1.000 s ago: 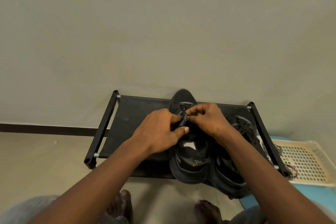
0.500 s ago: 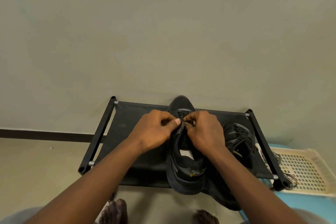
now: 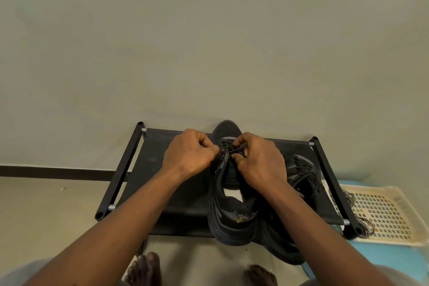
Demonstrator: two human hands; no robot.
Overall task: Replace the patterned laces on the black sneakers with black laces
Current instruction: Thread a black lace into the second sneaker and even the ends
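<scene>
**Currently: both hands on the lace of the centre sneaker**

Leftmost, bare floor (image 3: 46,211) runs from the wall to the rack's left rail (image 3: 120,169); this is the widest open room in view. The rack's fabric shelf (image 3: 151,169) is unoccupied between that rail and the left hand (image 3: 189,154).

The left hand is closed, its fingers curled tight, and it pinches the black lace (image 3: 234,151) at the left eyelet edge of the centre sneaker (image 3: 228,223). This sneaker stands on the shelf with its toe against the wall and its heel overhanging the front edge.

The right hand (image 3: 257,161) is also curled and pinches the same lace between thumb and forefinger. The two hands are nearly touching.

The second sneaker (image 3: 301,169) lies just beside the first, close to the right rail, partly hidden under the right forearm and laced in black.

Beyond the right rail, the patterned laces (image 3: 348,197) lie on the left edge of a cream basket (image 3: 392,213). The basket rests on a blue mat (image 3: 383,260).

Two bare feet (image 3: 145,267) stand in front of the rack.
</scene>
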